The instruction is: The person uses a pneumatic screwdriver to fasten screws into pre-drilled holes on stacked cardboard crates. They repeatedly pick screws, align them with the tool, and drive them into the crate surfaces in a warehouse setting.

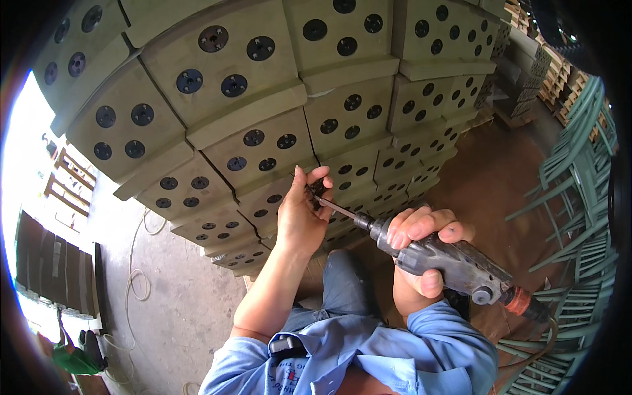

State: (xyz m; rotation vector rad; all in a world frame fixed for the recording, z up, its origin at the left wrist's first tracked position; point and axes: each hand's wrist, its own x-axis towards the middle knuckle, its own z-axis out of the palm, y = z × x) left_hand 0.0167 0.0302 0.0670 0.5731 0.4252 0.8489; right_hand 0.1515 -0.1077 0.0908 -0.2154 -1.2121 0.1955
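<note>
My right hand [424, 230] is wrapped round the body of a dark air screwdriver [454, 263], which has an orange-red collar at its hose end. Its long thin bit [339, 209] points left, and the tip reaches my left hand [303, 214]. There my fingers curl round some small dark pieces [316, 191], possibly screws, too small and shaded to make out. Both hands are in front of a tall stack of olive-beige panels [247, 108]. Round black discs [261, 48] with small fittings sit in groups on the panel faces.
A hose [552, 336] trails from the screwdriver at the lower right. Greenish metal frames [579, 191] are heaped along the right side. A pale cable [131, 283] loops over the concrete floor [178, 289] at left. Dark stacked boards [56, 270] stand at the far left.
</note>
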